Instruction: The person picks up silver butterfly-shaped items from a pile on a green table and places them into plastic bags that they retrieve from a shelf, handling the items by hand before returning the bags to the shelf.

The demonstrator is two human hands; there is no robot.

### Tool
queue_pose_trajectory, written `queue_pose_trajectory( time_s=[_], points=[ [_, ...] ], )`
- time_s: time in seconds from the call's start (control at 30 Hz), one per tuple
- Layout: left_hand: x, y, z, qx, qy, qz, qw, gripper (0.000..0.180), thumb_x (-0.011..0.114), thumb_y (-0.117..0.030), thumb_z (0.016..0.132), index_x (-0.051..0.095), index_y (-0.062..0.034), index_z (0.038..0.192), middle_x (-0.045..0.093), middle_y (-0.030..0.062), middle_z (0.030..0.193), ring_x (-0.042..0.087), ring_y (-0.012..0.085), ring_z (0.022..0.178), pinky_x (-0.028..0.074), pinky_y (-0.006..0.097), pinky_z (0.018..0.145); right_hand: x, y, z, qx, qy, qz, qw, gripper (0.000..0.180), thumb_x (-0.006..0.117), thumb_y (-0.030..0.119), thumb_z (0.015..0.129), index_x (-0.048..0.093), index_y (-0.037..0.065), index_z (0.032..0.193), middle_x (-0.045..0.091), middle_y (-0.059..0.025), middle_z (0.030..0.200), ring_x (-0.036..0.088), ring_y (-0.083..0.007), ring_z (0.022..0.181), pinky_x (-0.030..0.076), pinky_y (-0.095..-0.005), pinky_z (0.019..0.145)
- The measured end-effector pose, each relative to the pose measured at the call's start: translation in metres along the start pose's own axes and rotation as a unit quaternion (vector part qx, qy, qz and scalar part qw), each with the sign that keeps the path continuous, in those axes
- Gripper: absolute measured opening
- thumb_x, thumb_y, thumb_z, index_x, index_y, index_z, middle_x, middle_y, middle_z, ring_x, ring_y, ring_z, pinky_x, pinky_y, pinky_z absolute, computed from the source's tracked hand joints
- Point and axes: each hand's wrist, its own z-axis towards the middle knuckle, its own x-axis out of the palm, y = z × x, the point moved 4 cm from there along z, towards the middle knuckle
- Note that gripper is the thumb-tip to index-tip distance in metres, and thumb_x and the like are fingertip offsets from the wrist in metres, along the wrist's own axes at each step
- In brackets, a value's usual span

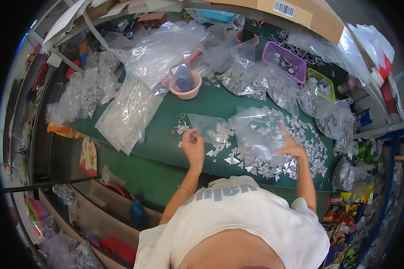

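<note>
Green table, clear bag of triangular pieces

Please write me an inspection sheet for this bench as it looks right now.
Surface: green table, mostly covered.
Job's things: clear bag over a heap of small silvery pieces.
Clutter: filled bags, pink bowl, purple tray, green tray, cardboard box.
Grippers: left hand pinches the bag's left end; right hand grips its right side.
Cables: nothing seen.
Surroundings: shelves of packets right, boxes below left.
</note>
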Motion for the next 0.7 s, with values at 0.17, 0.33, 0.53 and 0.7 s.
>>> queue_pose_trajectory(
  time_s=[0.17,0.33,0.53,0.7],
  points=[
    [0.063,-0.01,-0.016,0.116,0.125,0.093,0.981,0.019,0.051,0.006,0.072,0.058,0.0004,0.089,0.046,0.0038,0.076,0.048,0.0092,0.068,0.041,0.021,0.058,0.094,0.099,0.063,-0.132,-0.026,-0.176,0.975,0.124,0.081,0.032,0.048,0.0,0.007,0.137,0.017,-0.0204,0.139,0.014,-0.0318,0.131,0.004,-0.0455,0.105],
    [0.071,0.004,-0.021,-0.026,0.179,-0.057,0.982,0.023,0.049,0.01,0.073,0.057,0.0002,0.092,0.044,-0.0011,0.079,0.046,0.0048,0.069,0.039,0.017,0.06,0.152,0.066,0.086,-0.232,-0.061,-0.166,0.957,0.094,0.073,0.02,0.059,0.019,0.004,0.134,0.039,-0.0181,0.126,0.037,-0.0312,0.118,0.011,-0.0464,0.104],
    [0.048,-0.009,0.001,0.061,0.139,0.056,0.987,0.027,0.047,0.012,0.073,0.057,0.0001,0.095,0.036,-0.0025,0.075,0.039,0.0032,0.062,0.034,0.015,0.053,0.107,0.07,0.076,-0.141,-0.237,0.191,0.942,0.046,0.053,0.002,0.07,0.048,-0.001,0.116,0.057,-0.0095,0.108,0.055,-0.0186,0.095,0.042,-0.0262,0.082],
    [0.024,0.007,0.014,0.076,0.125,0.072,0.987,0.029,0.047,0.008,0.076,0.057,-0.0007,0.103,0.039,-0.0033,0.073,0.039,0.0028,0.061,0.033,0.016,0.052,0.067,0.043,0.079,-0.112,-0.217,0.474,0.846,0.038,0.051,0.003,0.07,0.052,0.002,0.108,0.057,-0.0077,0.1,0.058,-0.0154,0.082,0.048,-0.0259,0.072]
  ],
)
